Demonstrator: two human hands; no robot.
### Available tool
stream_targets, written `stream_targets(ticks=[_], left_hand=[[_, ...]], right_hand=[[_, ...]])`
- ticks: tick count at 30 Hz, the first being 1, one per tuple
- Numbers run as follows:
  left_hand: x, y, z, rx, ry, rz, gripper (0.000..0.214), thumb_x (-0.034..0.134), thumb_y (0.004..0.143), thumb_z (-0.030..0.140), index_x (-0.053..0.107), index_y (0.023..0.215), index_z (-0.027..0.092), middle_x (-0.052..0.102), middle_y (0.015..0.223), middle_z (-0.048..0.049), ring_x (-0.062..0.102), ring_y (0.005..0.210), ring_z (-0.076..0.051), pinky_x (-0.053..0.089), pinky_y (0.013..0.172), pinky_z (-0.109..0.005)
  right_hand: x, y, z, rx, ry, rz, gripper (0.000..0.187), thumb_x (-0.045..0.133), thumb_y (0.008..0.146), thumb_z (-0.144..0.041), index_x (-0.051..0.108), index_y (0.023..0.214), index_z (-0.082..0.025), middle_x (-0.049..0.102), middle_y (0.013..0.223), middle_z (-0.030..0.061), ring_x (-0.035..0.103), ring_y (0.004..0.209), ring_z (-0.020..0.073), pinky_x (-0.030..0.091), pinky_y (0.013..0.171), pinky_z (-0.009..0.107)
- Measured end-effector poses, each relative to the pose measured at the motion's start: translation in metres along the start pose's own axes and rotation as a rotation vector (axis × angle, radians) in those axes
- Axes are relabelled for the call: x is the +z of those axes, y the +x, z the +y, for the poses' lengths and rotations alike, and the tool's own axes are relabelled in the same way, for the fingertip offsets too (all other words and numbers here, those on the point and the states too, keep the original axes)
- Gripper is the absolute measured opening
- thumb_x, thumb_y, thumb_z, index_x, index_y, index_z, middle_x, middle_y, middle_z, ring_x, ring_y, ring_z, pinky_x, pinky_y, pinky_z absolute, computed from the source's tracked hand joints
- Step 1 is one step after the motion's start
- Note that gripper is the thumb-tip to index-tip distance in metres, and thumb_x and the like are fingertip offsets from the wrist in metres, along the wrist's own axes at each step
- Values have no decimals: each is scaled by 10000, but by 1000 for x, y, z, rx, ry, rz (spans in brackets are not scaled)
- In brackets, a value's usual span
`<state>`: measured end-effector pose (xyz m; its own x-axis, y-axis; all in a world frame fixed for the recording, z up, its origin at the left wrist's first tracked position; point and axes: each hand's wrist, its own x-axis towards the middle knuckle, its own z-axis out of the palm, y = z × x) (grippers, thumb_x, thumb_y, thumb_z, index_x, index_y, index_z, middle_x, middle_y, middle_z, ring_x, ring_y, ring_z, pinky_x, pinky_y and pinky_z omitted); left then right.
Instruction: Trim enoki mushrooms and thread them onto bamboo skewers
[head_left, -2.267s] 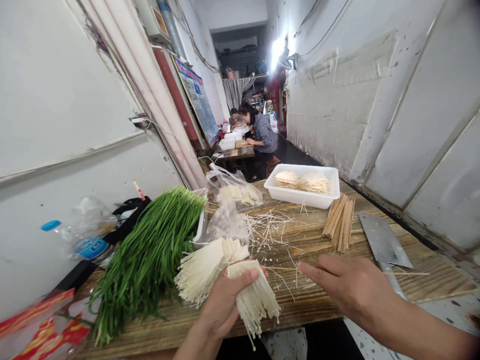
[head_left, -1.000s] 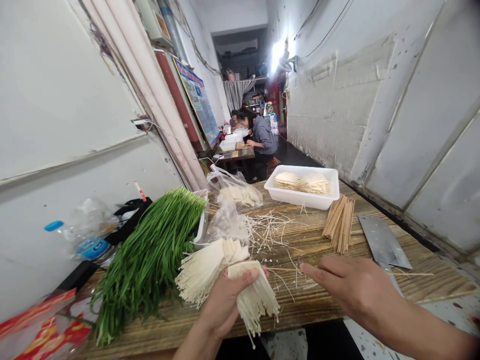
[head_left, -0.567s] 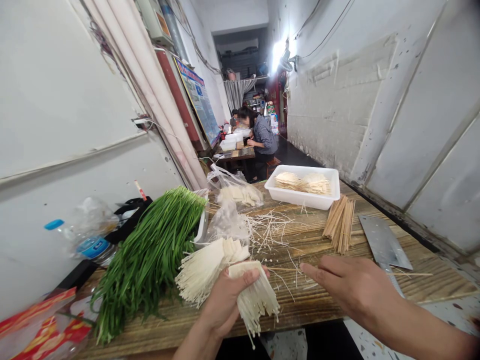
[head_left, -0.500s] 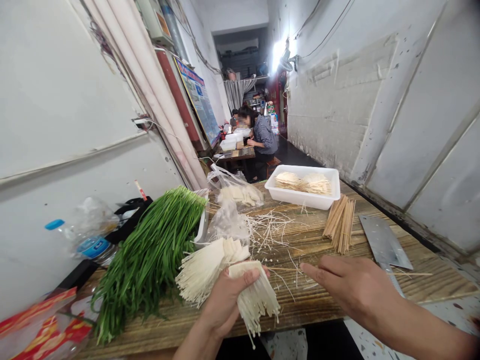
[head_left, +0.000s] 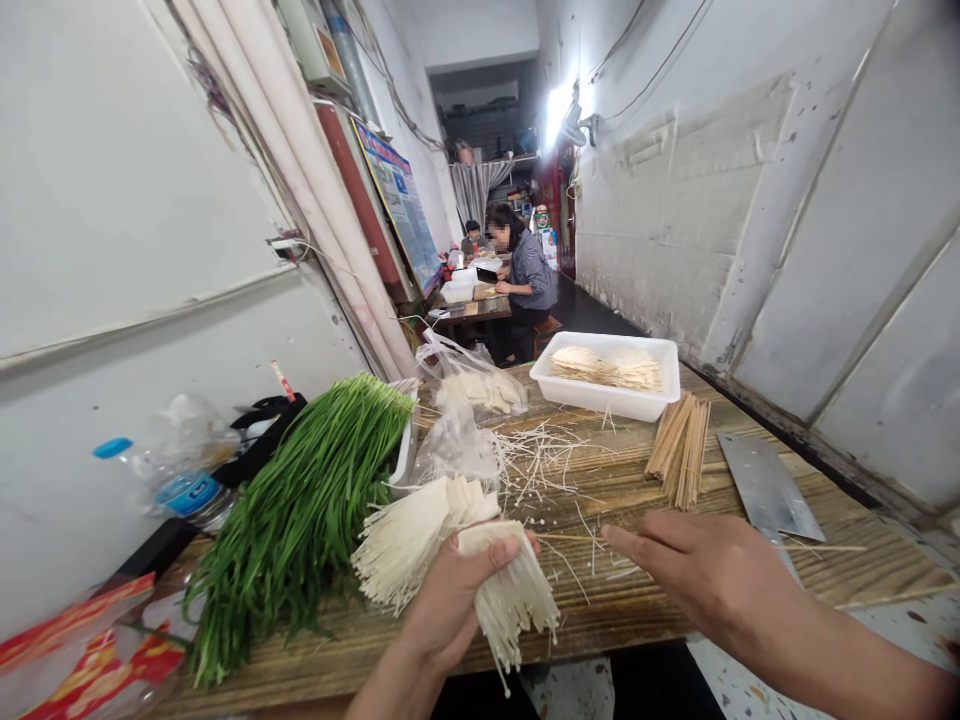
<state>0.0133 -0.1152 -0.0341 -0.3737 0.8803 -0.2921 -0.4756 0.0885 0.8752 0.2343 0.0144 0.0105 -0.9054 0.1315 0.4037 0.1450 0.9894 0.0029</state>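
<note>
My left hand (head_left: 450, 600) is closed around a flat bundle of enoki mushrooms (head_left: 517, 600), thumb on top, thin stems and caps hanging towards the table's front edge. A thin bamboo skewer (head_left: 566, 538) is pinched in my right hand (head_left: 712, 570). Its left end reaches the bundle beside my left fingers; whether the tip is inside is hidden. The other end sticks out past my right hand. Just behind my left hand lies a pile of more enoki (head_left: 409, 535) with pale flat pieces (head_left: 469, 500) on it.
Green chives (head_left: 307, 500) are heaped at left. Loose enoki stems (head_left: 536, 460) and plastic bags (head_left: 457, 440) lie mid-table. Behind are a white tub (head_left: 607, 400) of skewered pieces, a skewer bundle (head_left: 679, 455) and a cleaver (head_left: 769, 485). A co-worker (head_left: 529, 265) sits at a farther table.
My hands, the enoki bundle and the skewer stay almost still. In the background, the co-worker's head and hands have shifted, and a dark flat object shows more clearly by their hands.
</note>
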Motion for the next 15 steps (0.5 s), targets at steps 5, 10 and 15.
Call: stream_targets(ticks=[5,10,15], left_hand=[[2,-1,1,-7,15,0,280,806,620,316,739,810,121,714,771,-74,616,701,-153,482,687,-264],[3,0,2,-2,20,-12,273,801,626,315,740,802,115,707,746,-73,615,700,-156,480,690,-263],[2,-1,2,-1,24,-19,261,790,643,307,737,809,112,696,739,-66,606,688,-148,476,682,-257]], right_hand=[[0,0,0,-9,-6,1,341,381,847,-48,563,1111,-162,533,690,10,481,561,138,271,495,281],[1,0,0,-3,-2,7,335,386,856,-57,567,1118,-161,544,696,13,485,563,138,276,493,278],[2,-1,1,-5,-16,30,348,398,847,-57,562,1133,-168,555,702,14,492,567,138,276,492,274]])
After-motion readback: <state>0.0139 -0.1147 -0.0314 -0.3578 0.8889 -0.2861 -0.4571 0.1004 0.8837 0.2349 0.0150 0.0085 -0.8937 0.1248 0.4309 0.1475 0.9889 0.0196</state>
